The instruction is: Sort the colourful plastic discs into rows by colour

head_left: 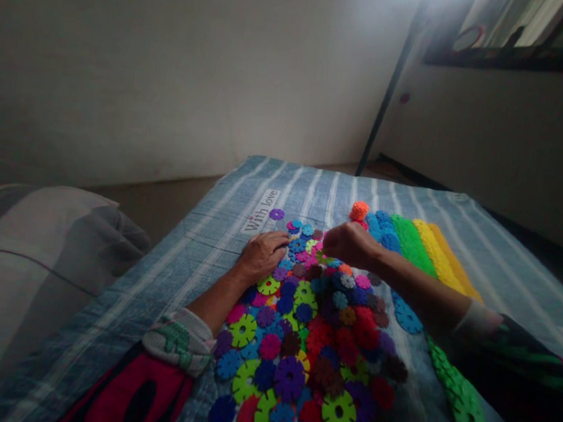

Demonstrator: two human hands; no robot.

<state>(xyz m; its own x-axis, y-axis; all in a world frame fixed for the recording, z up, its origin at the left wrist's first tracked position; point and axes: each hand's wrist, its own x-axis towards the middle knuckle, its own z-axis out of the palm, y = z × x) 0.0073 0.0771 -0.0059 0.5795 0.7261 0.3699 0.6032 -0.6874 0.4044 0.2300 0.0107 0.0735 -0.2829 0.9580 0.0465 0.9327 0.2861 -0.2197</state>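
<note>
A loose heap of notched plastic discs (289, 376) in many colours lies on a striped blue cloth (196, 256). At the heap's upper left edge rests my left hand (264, 256), its fingers stretched out flat and touching the cloth and nearby discs. My right hand (351, 245) is over the far end of the heap, fingers drawn together in a pinch. Whatever is between those fingertips is hidden. One purple disc (276, 214) lies apart, just beyond my left hand. Past my right hand sits an orange bunch of discs (359, 210).
Right of the heap run rows of overlapping discs: blue (385, 230), green (412, 241), yellow (438, 254) and orange (457, 263). My right forearm crosses over part of them. A pale draped cover (43, 280) is on the left. Walls and a dark pole (388, 101) stand behind.
</note>
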